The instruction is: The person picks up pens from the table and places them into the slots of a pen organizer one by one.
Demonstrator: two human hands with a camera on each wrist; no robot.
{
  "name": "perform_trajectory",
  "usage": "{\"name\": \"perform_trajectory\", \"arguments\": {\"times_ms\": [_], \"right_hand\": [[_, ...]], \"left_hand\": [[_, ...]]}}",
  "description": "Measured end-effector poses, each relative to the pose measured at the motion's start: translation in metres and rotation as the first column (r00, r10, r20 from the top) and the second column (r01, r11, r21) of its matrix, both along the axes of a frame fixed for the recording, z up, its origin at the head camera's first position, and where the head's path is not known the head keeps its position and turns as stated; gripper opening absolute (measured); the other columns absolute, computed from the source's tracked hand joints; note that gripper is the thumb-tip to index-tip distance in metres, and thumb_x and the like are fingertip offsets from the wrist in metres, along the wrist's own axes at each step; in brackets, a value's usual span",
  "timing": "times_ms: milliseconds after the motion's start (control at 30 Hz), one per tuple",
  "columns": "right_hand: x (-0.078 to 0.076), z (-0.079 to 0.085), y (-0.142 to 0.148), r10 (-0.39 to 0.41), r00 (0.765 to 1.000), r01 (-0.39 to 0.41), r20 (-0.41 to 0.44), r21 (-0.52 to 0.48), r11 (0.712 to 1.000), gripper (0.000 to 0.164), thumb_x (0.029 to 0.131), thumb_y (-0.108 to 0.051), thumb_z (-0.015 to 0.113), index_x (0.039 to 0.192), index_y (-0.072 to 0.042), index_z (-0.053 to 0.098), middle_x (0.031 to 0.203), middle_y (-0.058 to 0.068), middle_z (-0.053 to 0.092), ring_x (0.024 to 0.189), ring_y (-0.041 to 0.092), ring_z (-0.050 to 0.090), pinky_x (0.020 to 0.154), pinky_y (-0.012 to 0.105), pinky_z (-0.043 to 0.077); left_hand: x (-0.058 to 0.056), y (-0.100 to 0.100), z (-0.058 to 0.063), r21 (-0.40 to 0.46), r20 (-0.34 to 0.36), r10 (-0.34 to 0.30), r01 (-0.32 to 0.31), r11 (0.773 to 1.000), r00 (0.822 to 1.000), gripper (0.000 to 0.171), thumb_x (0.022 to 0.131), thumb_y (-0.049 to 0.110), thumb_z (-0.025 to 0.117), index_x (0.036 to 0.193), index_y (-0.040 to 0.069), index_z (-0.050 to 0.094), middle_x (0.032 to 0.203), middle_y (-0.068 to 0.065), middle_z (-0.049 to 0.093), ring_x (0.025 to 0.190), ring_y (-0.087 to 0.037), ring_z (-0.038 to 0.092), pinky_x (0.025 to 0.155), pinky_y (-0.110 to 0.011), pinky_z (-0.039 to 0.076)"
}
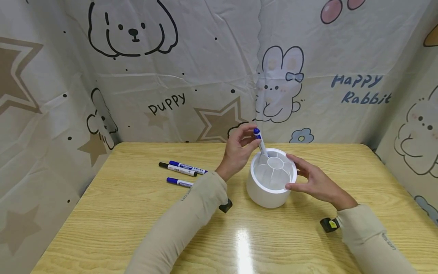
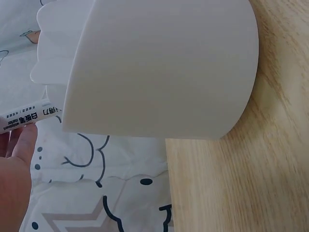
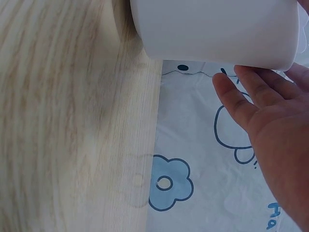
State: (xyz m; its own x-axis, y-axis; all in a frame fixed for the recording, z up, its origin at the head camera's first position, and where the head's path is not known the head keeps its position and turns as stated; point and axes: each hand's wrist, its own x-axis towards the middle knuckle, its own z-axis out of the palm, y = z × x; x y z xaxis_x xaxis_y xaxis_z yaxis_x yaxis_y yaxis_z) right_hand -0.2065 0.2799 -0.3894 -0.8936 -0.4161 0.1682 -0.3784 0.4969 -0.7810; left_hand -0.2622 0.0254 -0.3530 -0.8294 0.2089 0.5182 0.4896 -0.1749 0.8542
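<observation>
A white round pen holder [image 1: 268, 196], divided inside by thin walls around a central ring, stands upright on the table. My left hand [image 1: 238, 150] pinches a blue-capped whiteboard marker [image 1: 261, 144] near its top. The marker tilts, cap up, its lower end inside the holder's far-left edge. In the left wrist view, the marker's printed white barrel [image 2: 29, 116] meets the rim. My right hand [image 1: 316, 180] grips the holder's right side, thumb near the front and fingers toward the back. The right wrist view shows those fingers [image 3: 260, 89] against the white wall [image 3: 217, 34].
Left of the holder lie a blue-capped marker [image 1: 186, 167], a black-capped marker [image 1: 178, 169] and another blue-capped marker [image 1: 179, 182], the last partly behind my left sleeve. A printed cloth [image 1: 212, 76] hangs behind the wooden table [image 1: 113, 220].
</observation>
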Motion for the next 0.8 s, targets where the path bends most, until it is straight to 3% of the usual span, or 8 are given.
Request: {"name": "perform_trajectory", "arguments": {"times_ms": [333,467,567,800], "right_hand": [[0.0014,0.0015,-0.0014,0.021,0.999,-0.022,-0.027,-0.023,0.999,0.088,0.085,-0.007,0.081,0.154,0.003,0.028,0.155,0.027,0.033,0.132,0.048,0.045,0.107,0.057,0.038],[0.0016,0.0010,-0.0011,0.029,0.999,-0.030,-0.031,-0.036,0.999,0.087,0.084,-0.006,0.081,0.154,0.003,0.029,0.154,0.027,0.035,0.131,0.046,0.045,0.107,0.030,0.043],[0.0011,-0.0002,-0.0006,0.029,0.999,-0.031,-0.037,-0.042,0.999,0.087,0.084,-0.005,0.080,0.154,0.004,0.029,0.153,0.028,0.036,0.131,0.046,0.046,0.101,0.011,0.038],[0.0002,-0.0015,0.0002,0.019,0.999,-0.020,-0.028,-0.025,0.999,0.088,0.085,-0.009,0.081,0.154,0.002,0.028,0.154,0.026,0.035,0.131,0.045,0.045,0.099,0.008,0.037]], "left_hand": [[0.0005,0.0045,-0.0044,-0.022,0.076,0.009,-0.007,1.000,0.997,0.038,0.089,-0.015,0.066,0.125,-0.008,0.055,0.115,-0.028,0.062,0.104,-0.038,0.067,0.089,-0.029,0.057],[0.0019,0.0056,-0.0053,-0.054,0.087,0.028,-0.023,0.998,0.996,0.038,0.088,-0.014,0.066,0.125,-0.007,0.056,0.114,-0.026,0.063,0.103,-0.036,0.067,0.089,-0.028,0.057],[0.0025,0.0060,-0.0056,-0.072,0.100,0.035,-0.028,0.997,0.994,0.038,0.089,-0.013,0.067,0.125,-0.005,0.057,0.113,-0.025,0.064,0.103,-0.034,0.068,0.088,-0.027,0.057],[0.0042,0.0062,-0.0073,-0.080,0.121,0.042,-0.032,0.996,0.992,0.039,0.089,-0.011,0.068,0.126,-0.003,0.057,0.112,-0.023,0.065,0.104,-0.032,0.068,0.090,-0.026,0.056]]}}
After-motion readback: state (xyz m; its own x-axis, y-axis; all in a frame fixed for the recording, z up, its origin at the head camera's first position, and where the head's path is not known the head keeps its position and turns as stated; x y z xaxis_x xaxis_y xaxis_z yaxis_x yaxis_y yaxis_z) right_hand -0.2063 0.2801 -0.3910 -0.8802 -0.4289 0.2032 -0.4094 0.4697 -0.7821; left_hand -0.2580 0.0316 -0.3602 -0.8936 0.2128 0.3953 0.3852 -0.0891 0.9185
